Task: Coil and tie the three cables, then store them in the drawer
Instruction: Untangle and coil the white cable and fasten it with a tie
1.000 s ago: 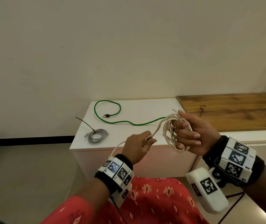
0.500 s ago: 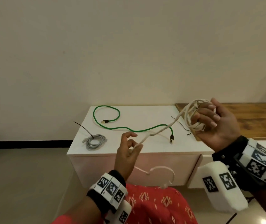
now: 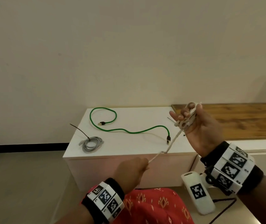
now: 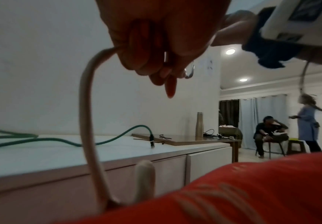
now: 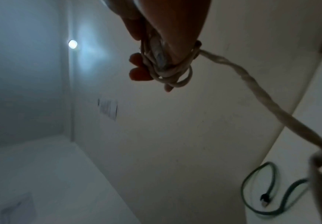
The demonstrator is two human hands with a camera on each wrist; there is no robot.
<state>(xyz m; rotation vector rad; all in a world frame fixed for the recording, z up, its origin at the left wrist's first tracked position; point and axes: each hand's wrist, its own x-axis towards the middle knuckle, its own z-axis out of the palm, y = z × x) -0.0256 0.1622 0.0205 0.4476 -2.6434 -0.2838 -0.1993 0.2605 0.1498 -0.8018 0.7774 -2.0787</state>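
My right hand (image 3: 193, 122) is raised over the cabinet's right end and grips several loops of a white braided cable (image 3: 186, 121), wound round its fingers (image 5: 137, 72). From the loops a taut strand (image 3: 172, 141) runs down-left to my left hand (image 3: 132, 170), which pinches it in front of the cabinet. Below that hand the white cable (image 4: 87, 121) hangs in a bend toward my lap. A green cable (image 3: 112, 126) lies uncoiled on the white cabinet top (image 3: 129, 147). A grey cable (image 3: 91, 143) lies coiled at the left, with a black tie through it.
A wooden board (image 3: 242, 122) adjoins the cabinet on the right; a loose black tie (image 3: 171, 119) lies near its left edge. My red patterned clothing (image 3: 153, 206) fills the bottom. Two closed cabinet fronts (image 4: 204, 163) face me. Other people (image 4: 271, 134) are far off to the right.
My left hand dropped lower and closed on the white strand, pulling it taut. My right hand stayed raised, its loops now drawn tight round the fingers.
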